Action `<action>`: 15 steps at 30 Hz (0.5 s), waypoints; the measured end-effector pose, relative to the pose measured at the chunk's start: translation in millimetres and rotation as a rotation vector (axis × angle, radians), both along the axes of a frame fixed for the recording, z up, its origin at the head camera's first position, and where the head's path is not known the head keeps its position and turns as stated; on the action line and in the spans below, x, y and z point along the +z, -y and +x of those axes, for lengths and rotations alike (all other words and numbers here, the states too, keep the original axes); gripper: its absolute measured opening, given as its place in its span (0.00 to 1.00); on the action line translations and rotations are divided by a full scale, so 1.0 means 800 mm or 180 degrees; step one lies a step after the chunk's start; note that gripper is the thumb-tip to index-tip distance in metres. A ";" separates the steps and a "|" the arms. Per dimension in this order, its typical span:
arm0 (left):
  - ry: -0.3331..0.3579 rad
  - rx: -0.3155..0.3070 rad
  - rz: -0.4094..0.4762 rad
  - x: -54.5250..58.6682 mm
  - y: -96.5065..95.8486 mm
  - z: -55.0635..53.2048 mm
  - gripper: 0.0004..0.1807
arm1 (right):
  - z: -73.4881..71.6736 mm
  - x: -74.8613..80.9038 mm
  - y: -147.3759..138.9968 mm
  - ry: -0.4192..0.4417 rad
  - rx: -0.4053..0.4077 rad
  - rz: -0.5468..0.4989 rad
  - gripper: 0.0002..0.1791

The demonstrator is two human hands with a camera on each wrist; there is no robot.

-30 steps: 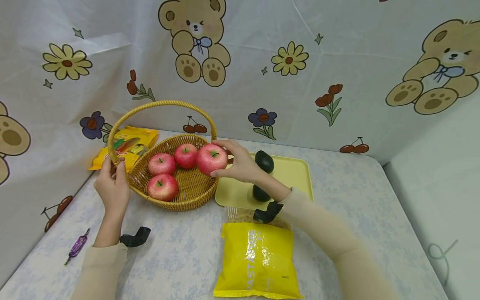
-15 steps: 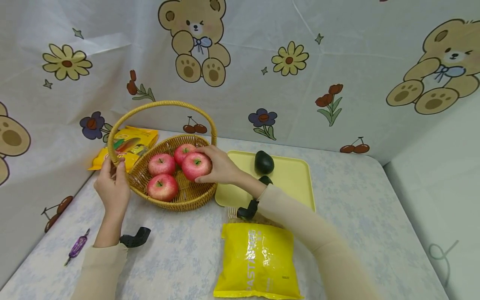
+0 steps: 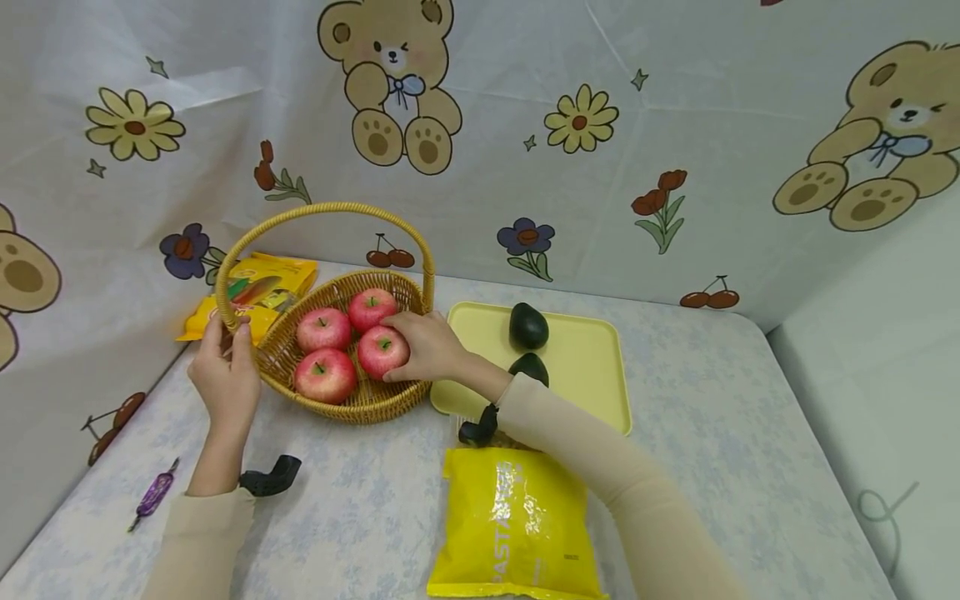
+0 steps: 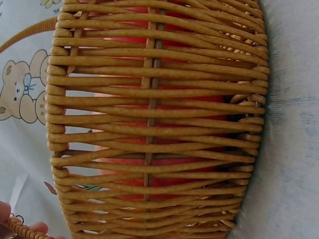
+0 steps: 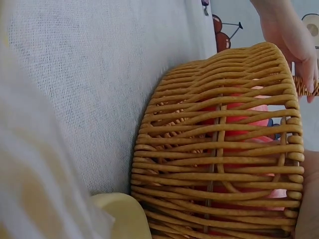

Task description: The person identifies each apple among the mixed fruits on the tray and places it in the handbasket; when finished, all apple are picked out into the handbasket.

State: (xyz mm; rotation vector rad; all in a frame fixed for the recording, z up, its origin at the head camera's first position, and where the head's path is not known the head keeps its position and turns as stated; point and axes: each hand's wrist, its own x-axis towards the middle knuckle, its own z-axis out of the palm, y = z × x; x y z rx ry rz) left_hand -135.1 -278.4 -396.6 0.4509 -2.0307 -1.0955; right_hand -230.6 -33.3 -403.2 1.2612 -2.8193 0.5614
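Note:
In the head view a wicker basket with a tall arched handle stands at the left back of the table. My left hand pinches the foot of that handle on its left side. My right hand reaches over the right rim and grips a red apple inside the basket. Three more apples lie there, one a red apple at the front. Through the weave, the left wrist view shows the basket wall with red behind it. The right wrist view also looks at the wicker side.
Right of the basket is a yellow tray with a dark green avocado and a second one partly behind the right arm. A yellow pasta bag lies in front. A purple-wrapped candy and a yellow packet are at left.
My right hand has carried the apple left and down from above the right rim into the basket, among the others. My left hand has stayed on the handle.

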 end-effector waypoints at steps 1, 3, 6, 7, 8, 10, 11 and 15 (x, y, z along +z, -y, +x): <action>0.0003 -0.0005 0.0003 0.000 0.000 0.000 0.18 | 0.000 -0.001 0.001 -0.0027 -0.0018 0.0064 0.43; 0.0022 -0.0001 0.0011 0.001 0.000 0.001 0.19 | 0.001 -0.004 0.005 -0.0051 -0.0040 0.0194 0.42; 0.0041 0.0010 0.0023 0.001 -0.001 0.003 0.19 | 0.004 -0.003 0.009 -0.0016 -0.0068 0.0333 0.42; 0.0039 0.0010 0.0026 0.001 -0.001 0.003 0.19 | 0.005 -0.002 0.010 -0.0007 -0.0082 0.0374 0.42; 0.0041 0.0013 0.0030 0.001 -0.001 0.004 0.18 | 0.006 -0.001 0.010 0.0003 -0.0099 0.0409 0.42; 0.0029 0.0013 0.0037 0.001 -0.001 0.003 0.18 | 0.007 0.001 0.010 0.0008 -0.0137 0.0464 0.43; 0.0021 0.0010 0.0039 0.001 -0.001 0.003 0.18 | 0.007 0.002 0.010 -0.0004 -0.0155 0.0499 0.43; 0.0005 0.0010 0.0028 0.002 -0.003 0.001 0.18 | 0.006 0.004 0.009 -0.0032 -0.0169 0.0586 0.44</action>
